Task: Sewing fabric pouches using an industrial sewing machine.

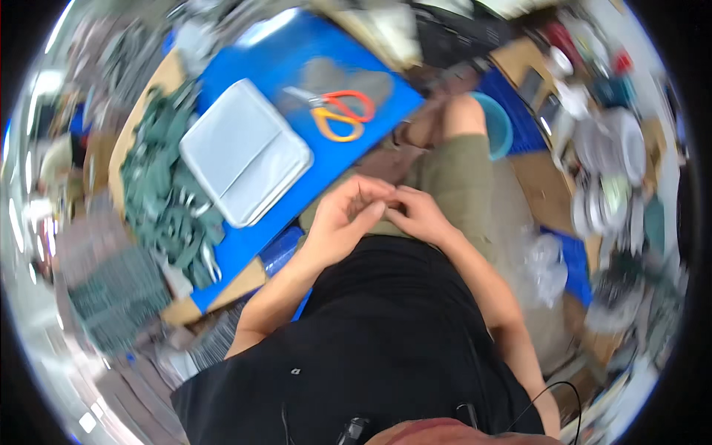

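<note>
My left hand (343, 216) and my right hand (420, 215) meet above my lap, just off the near edge of a blue tabletop (285, 194). Their fingertips are pressed together and curled; whatever lies between them, if anything, is hidden or too small to name. Ahead of the left hand, scissors (330, 115) with one orange and one yellow handle lie on the blue surface over some grey pieces (378, 86). A flat pale grey-white fabric pack (241, 152) with rounded corners rests to the left of them.
Dark green fabric strips (167, 167) are heaped along the table's left side. Stacked grey-green cloth (119, 300) stands farther left. A teal bucket (498, 126) sits beyond my knee, with white spools (612, 141) at right and clear plastic bags (547, 268) nearer.
</note>
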A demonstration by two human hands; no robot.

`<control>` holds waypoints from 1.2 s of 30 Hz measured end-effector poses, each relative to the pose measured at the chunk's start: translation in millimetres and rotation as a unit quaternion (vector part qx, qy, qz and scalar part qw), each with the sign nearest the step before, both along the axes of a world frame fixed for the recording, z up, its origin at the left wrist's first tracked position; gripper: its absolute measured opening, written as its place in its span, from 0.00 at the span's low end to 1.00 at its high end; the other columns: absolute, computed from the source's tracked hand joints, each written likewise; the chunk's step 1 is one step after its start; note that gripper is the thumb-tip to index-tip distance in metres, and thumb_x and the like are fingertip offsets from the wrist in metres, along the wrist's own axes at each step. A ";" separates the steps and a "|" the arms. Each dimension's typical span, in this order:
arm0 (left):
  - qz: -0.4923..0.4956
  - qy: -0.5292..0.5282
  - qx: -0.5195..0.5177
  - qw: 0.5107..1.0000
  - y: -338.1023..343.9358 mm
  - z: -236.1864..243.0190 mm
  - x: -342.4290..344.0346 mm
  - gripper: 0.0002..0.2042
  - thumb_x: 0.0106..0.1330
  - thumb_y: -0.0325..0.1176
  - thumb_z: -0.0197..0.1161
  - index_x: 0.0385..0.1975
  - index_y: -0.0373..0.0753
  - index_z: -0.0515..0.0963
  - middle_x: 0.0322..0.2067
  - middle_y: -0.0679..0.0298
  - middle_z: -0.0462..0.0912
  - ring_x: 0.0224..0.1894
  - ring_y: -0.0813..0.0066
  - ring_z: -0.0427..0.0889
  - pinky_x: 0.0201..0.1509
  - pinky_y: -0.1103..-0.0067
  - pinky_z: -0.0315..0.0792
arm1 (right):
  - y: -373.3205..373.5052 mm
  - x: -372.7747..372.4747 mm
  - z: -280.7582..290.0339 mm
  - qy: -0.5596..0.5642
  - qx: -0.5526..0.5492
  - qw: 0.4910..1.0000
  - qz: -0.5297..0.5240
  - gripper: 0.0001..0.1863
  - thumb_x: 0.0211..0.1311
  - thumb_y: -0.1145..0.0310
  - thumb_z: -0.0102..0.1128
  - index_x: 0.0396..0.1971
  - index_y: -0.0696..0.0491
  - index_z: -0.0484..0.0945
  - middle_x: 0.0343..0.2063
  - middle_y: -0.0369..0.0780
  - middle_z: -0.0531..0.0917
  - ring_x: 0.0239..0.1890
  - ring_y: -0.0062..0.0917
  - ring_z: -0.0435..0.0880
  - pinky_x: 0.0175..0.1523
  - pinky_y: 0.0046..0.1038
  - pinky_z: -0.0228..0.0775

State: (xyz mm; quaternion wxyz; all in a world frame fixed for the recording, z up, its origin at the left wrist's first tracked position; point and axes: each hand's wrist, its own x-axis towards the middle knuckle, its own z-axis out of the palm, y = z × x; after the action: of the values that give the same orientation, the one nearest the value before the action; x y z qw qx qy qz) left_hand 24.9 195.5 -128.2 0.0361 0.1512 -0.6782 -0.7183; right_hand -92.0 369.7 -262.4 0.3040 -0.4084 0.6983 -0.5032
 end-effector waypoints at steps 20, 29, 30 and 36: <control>0.525 -0.008 0.004 0.851 -130.1 -54.7 136.5 0.27 0.70 0.30 0.68 0.67 0.33 0.67 0.56 0.59 0.79 0.51 0.76 0.81 0.51 0.78 0.76 | -106.9 43.0 269.3 -0.225 -0.400 0.861 0.218 0.30 0.65 0.85 0.56 0.52 0.27 0.82 0.32 0.46 0.86 0.22 0.32 0.84 0.24 0.27 0.70; 0.282 0.014 -0.360 0.889 -170.2 77.8 178.5 0.26 0.61 0.20 0.70 0.62 0.33 0.77 0.46 0.64 0.78 0.50 0.75 0.78 0.59 0.80 0.69 | -135.9 -42.9 179.6 0.026 -0.179 0.983 0.014 0.40 0.57 0.74 0.69 0.72 0.57 0.64 0.63 0.46 0.73 0.66 0.34 0.73 0.63 0.33 0.70; 0.272 0.015 -0.359 0.892 -174.7 81.0 174.7 0.26 0.61 0.21 0.70 0.62 0.34 0.78 0.46 0.64 0.78 0.50 0.75 0.78 0.58 0.80 0.69 | -151.1 -57.6 172.2 0.082 -0.184 0.979 0.013 0.44 0.57 0.71 0.73 0.74 0.55 0.62 0.65 0.46 0.72 0.69 0.35 0.71 0.68 0.33 0.66; 0.313 0.091 -0.308 0.894 -192.0 47.7 145.3 0.30 0.63 0.31 0.73 0.66 0.36 0.74 0.58 0.60 0.78 0.57 0.69 0.79 0.63 0.74 0.71 | -205.1 -75.5 149.6 -0.054 -0.220 0.965 0.129 0.51 0.58 0.74 0.76 0.79 0.46 0.54 0.61 0.42 0.75 0.59 0.27 0.77 0.66 0.32 0.67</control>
State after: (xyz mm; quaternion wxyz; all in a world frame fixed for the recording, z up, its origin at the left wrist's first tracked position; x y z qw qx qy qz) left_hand 170.3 3.4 -80.5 0.3655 0.2714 -0.7765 -0.4356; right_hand -167.5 164.6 -112.8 0.3062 -0.5239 0.4941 -0.6226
